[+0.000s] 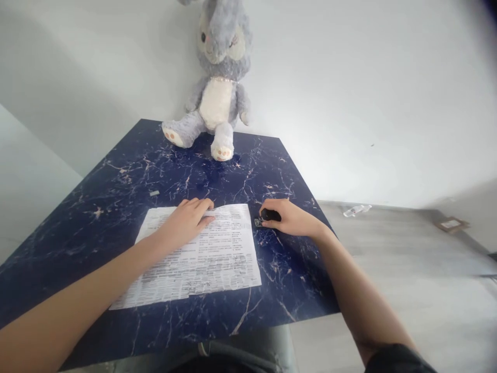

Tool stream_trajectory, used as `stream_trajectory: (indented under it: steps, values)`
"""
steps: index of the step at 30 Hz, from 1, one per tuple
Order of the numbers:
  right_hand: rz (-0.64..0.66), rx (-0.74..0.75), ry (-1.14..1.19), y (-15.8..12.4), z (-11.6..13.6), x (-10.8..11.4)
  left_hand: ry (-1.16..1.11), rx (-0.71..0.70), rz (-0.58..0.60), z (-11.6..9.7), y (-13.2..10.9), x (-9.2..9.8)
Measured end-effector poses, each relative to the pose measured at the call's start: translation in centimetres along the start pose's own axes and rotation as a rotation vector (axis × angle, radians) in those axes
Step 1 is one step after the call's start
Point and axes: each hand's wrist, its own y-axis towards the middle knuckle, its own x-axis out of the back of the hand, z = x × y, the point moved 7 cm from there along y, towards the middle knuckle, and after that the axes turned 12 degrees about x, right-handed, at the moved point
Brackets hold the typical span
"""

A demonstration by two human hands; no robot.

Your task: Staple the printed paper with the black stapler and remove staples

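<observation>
Printed sheets of paper point(229, 259) lie on the table, covered in dense text. My left hand point(190, 217) rests on their upper part, fingers stretched toward the far edge and thumb apart. Just right of the paper, my right hand point(285, 217) is closed around a small black stapler point(259, 221). Its metal front end shows between thumb and fingertips, apart from the paper's edge; my fingers hide most of its body.
The table point(128, 166) has a dark blue marbled top. A grey plush rabbit point(217, 98) sits at its far end against the wall. A small pale strip point(154, 193) lies beyond the paper. Clear plastic point(356, 210) and a brown box point(451, 224) are on the floor to the right.
</observation>
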Motion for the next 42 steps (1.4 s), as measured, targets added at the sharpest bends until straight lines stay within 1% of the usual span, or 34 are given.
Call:
stream_trajectory:
  steps: [3, 4, 7, 10, 15, 18, 20, 23, 26, 28, 29, 31, 33, 34, 37, 39, 42]
  values:
    - [0.092, 0.053, 0.056, -0.2, 0.8, -0.4, 0.043, 0.001, -0.001, -0.1, 0.1, 0.0]
    - [0.104, 0.064, 0.068, -0.2, 1.0, -0.6, 0.046, 0.009, -0.006, 0.0, 0.1, 0.0]
    - [0.065, 0.056, 0.061, 0.0, 1.5, -0.8, 0.008, 0.046, -0.03, 0.1, 0.1, 0.5]
    - [0.029, 0.03, 0.047, 0.2, 1.7, -1.1, -0.079, 0.083, -0.015, 0.2, 0.1, 1.0]
    - [0.041, 0.008, 0.014, 0.1, 1.4, -1.4, -0.144, 0.113, 0.003, 0.4, -0.2, 2.3]
    - [0.04, 0.012, 0.036, 0.0, 1.3, -1.4, -0.163, 0.148, -0.01, 1.3, -0.5, 3.3]
    - [0.051, 0.023, 0.062, 0.1, 1.3, -1.5, -0.17, 0.178, -0.018, 1.9, -0.5, 3.5]
    - [0.055, 0.068, 0.086, 0.4, 1.7, -1.8, -0.158, 0.176, 0.001, 1.9, -0.4, 2.6]
    - [0.04, 0.083, 0.076, 0.7, 1.9, -1.8, -0.105, 0.135, 0.064, 0.8, -0.1, 0.5]
    - [0.045, 0.076, 0.074, 0.7, 1.7, -1.7, -0.058, 0.094, 0.083, 0.0, 0.1, -0.6]
    - [0.056, 0.073, 0.081, 0.6, 1.7, -1.6, -0.033, 0.077, 0.071, -0.3, 0.1, -0.8]
    - [0.069, 0.05, 0.092, 0.3, 1.5, -1.5, 0.015, 0.04, 0.01, -1.0, -0.1, -0.7]
    - [0.04, 0.002, 0.082, 0.0, 1.4, -1.2, 0.048, -0.048, -0.016, -2.2, -0.8, -0.4]
    - [0.02, -0.028, 0.079, -0.1, 1.4, -1.2, 0.053, -0.114, 0.001, -3.0, -1.3, -0.4]
    - [-0.03, -0.079, 0.058, 0.2, 1.7, -1.8, 0.034, -0.3, 0.111, -5.3, -3.0, -1.2]
    - [-0.056, -0.093, 0.025, 0.6, 2.1, -2.3, 0.038, -0.348, 0.162, -6.3, -3.7, -2.1]
    - [-0.114, -0.126, 0.005, 1.2, 2.2, -2.7, 0.081, -0.357, 0.206, -6.9, -4.0, -3.7]
